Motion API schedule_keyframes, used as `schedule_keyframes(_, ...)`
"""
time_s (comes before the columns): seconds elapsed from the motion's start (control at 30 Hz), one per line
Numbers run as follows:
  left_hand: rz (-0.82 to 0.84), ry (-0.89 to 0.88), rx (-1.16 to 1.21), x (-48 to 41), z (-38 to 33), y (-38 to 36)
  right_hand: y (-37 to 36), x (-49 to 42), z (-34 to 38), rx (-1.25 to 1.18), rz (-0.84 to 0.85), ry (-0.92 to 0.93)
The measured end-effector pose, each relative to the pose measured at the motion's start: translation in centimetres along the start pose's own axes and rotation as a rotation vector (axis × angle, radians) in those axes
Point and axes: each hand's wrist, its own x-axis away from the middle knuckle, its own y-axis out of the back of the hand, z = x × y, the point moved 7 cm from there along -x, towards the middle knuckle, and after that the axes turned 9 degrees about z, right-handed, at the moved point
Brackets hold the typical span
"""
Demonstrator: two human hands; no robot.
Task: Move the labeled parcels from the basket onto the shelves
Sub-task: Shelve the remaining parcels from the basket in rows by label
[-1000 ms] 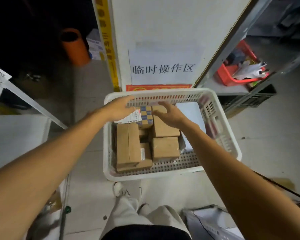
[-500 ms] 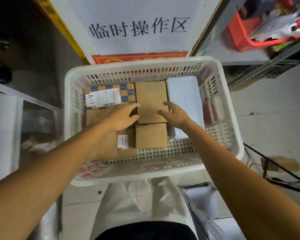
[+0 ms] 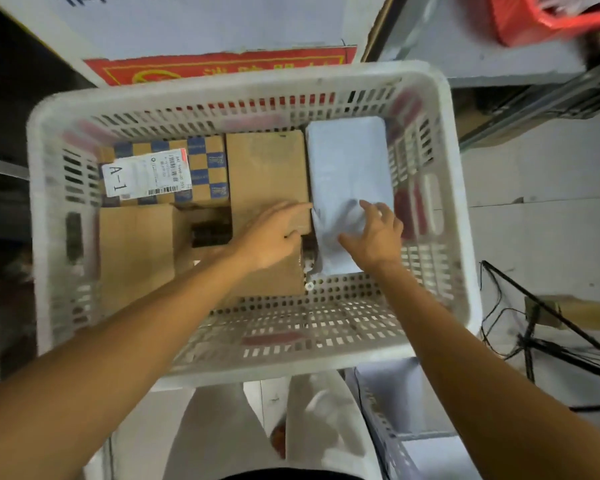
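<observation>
- Change: half a second ago both hands sat on the plain centre carton [image 3: 267, 168]; both have now shifted right, onto the grey mailer [image 3: 347, 161]; the view has also dropped closer to the white basket [image 3: 257, 77].
- Left hand [image 3: 274, 237]: index finger [image 3: 298, 206] straight, tip at the mailer's left edge; other fingers loosely bent; grasping nothing.
- Right hand [image 3: 378, 233]: spread fingers [image 3: 369, 211] lying on the mailer's near half; the film is creased beneath them; no closed grip yet, so it counts as released.
- Reading: the mailer looks like the next pick, and the carton has been passed over; nothing is lifted, and every parcel seen is inside the basket.
- Mailer position: flat along the basket's right wall, touching the centre carton.
- Count, parcels: one mailer; four cartons in view, namely the checkered carton [image 3: 208, 168] at back left, the centre carton, the left front carton [image 3: 136, 258], and the front carton [image 3: 278, 278] under the left wrist; a dark gap between them may hide more; cannot tell.
- Count, labels: one readable, the A-1 label [image 3: 142, 174], on the checkered carton; the mailer's top shows none.
- Count, containers: one white basket in use; one red basket [image 3: 534, 19] on the grey shelf [image 3: 465, 46] at upper right; part of a second white basket [image 3: 388, 434] near the person's legs.
</observation>
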Motion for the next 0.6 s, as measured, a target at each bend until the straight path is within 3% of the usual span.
schedule_keyframes(0.13, 0.032, -0.026, -0.081, -3.3, -2.4, -2.6, 0.7, -1.0, -2.5, -0.027, -0.069, -0.010)
schedule_keyframes(0.27, 0.051, 0.029, -0.205, -4.9, -2.8, -4.1, -0.4, -1.7, -4.9, -0.384, -0.004, -0.033)
schedule_keyframes(0.47, 0.043, 0.122, -0.284, -6.0, -3.2, -5.5, -1.1, -2.3, -6.4, -0.654, -0.027, -0.058)
schedule_keyframes(0.6, 0.013, 0.157, -0.085, -5.2, -4.2, -6.4, -1.6, -2.3, -7.3, -0.783, -0.021, -0.070)
